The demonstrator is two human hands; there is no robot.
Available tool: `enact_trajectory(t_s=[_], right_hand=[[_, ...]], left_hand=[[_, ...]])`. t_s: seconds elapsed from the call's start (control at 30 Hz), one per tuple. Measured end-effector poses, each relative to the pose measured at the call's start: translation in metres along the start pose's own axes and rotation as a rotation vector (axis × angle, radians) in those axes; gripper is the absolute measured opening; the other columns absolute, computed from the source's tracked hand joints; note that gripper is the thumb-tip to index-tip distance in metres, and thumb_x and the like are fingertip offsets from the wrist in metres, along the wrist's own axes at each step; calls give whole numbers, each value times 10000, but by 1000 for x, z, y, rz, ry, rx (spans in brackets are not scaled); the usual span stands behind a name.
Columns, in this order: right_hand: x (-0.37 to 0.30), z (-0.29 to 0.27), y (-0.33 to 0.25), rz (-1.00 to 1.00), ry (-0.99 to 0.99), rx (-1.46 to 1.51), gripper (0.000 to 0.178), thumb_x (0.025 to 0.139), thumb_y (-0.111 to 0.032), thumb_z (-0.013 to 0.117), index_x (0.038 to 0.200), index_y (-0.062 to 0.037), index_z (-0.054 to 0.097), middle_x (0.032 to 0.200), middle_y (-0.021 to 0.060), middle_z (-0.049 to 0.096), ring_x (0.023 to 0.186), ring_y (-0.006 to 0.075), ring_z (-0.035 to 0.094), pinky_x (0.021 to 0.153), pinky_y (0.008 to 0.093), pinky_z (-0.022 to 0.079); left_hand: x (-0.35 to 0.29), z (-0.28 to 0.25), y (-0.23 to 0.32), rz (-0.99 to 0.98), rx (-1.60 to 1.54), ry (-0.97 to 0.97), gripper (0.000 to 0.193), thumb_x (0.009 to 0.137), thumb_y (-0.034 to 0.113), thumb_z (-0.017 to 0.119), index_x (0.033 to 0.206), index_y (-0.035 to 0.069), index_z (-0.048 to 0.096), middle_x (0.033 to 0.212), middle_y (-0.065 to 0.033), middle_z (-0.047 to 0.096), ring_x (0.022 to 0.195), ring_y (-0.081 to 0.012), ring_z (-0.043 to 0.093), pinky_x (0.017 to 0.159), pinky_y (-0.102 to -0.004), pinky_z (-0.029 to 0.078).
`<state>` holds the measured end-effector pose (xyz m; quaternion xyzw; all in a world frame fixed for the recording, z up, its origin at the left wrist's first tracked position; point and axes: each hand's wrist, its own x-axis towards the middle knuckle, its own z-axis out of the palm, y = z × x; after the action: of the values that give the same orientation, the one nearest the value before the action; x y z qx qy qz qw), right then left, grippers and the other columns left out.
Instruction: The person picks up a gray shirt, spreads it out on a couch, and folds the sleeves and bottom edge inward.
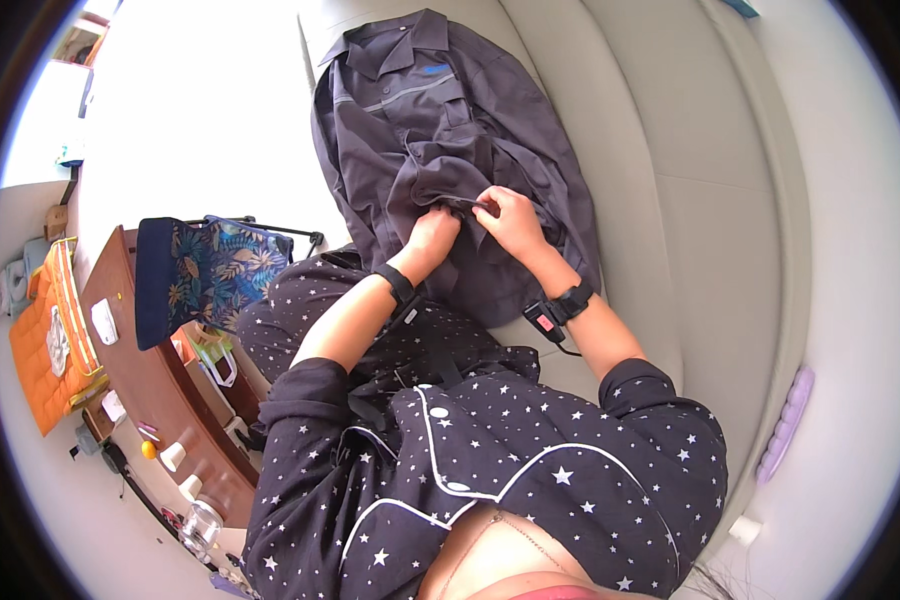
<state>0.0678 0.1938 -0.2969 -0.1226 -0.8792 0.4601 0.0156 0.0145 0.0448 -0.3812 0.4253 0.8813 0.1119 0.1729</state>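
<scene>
Pyjama top (530, 450): dark with white stars and white piping, it filled the lower middle of the view, closest of all to the camera.
Left hand (433, 231): its fingers were curled shut on a bunched fold of the grey jacket, knuckles up; a black band sat on the wrist.
Right hand (511, 220): its fingers pinched the same fold from the other side, thumb and forefinger closed on the cloth; the two hands were almost touching.
Wrist device (556, 310): a black strap on the right wrist carried a small black unit with a red patch and a thin cable.
Grey jacket (420, 120): it lay spread on the sofa seat, collar toward the far end, with a pale stripe across the chest and a small blue patch; its lower part was gathered up under both hands, near the seat's front edge.
Sofa (660, 170): cream and padded, it carried the jacket; its cushions ran along the right of the view.
Purple strip (785, 425): a ridged lilac piece lay at the sofa's right edge, well apart from the hands.
Leaf-print bag (205, 275): dark blue, it stood to the left, beside a brown table (150, 385).
Orange cushion (50, 340): it lay at the far left.
</scene>
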Motion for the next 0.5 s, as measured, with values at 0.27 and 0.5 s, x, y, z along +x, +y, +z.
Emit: enact_trajectory(t_s=[0.27, 0.5], right_hand=[[-4, -4, 2, -52, -21, -3, 134, 718, -109, 634, 762, -6, 561, 729, 121, 584, 657, 268, 582, 600, 344, 454], [-5, -3, 0, 81, -262, 228, 164, 714, -95, 649, 807, 37, 624, 736, 98, 634, 663, 139, 596, 621, 270, 470]], left_hand=[[-13, -28, 9, 47, -278, 71, 203, 671, 65, 627, 848, -4, 554, 821, -141, 601, 788, -269, 609, 670, -367, 503], [-36, -74, 9, -264, -1221, -6, 123, 699, 36, 661, 785, 15, 575, 708, -28, 621, 643, -91, 580, 603, -231, 463]])
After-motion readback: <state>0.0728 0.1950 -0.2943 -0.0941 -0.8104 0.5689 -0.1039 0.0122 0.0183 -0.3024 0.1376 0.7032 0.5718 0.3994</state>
